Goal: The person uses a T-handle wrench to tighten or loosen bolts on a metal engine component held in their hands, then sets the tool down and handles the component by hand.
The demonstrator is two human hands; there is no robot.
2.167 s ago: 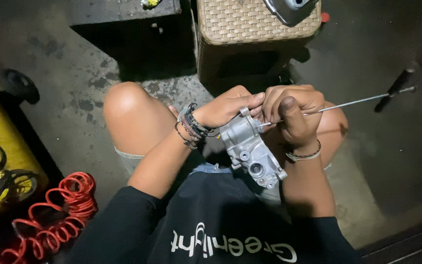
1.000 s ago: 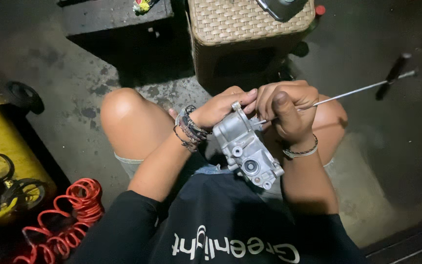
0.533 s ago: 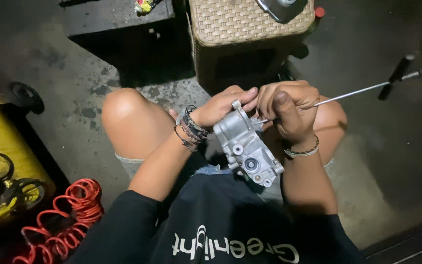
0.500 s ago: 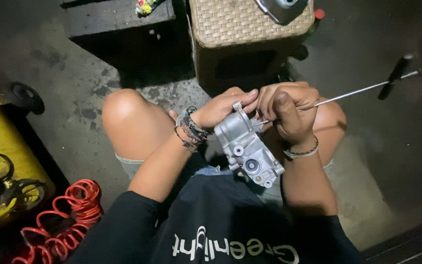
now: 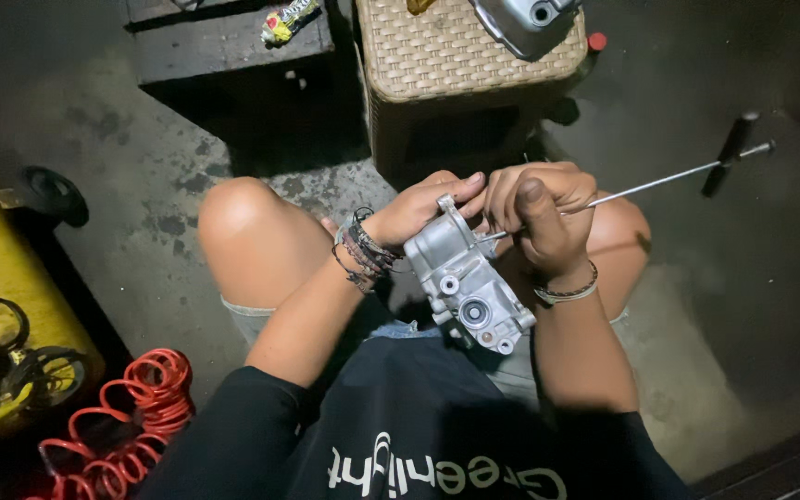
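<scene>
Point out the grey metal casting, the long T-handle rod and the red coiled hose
grey metal casting [image 5: 469, 292], head view, on its flat face above the round bore.
long T-handle rod [image 5: 668, 176], head view, mid-shaft.
red coiled hose [image 5: 136, 407], head view, on the coils.

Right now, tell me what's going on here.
A person sits with bare knees over a concrete floor, holding a grey cast-metal housing over the lap. The left hand grips its upper end. The right hand is closed around a long thin T-handle rod, its tip at the top of the housing. A wicker stool stands ahead, and a coiled red hose lies at the lower left.
</scene>
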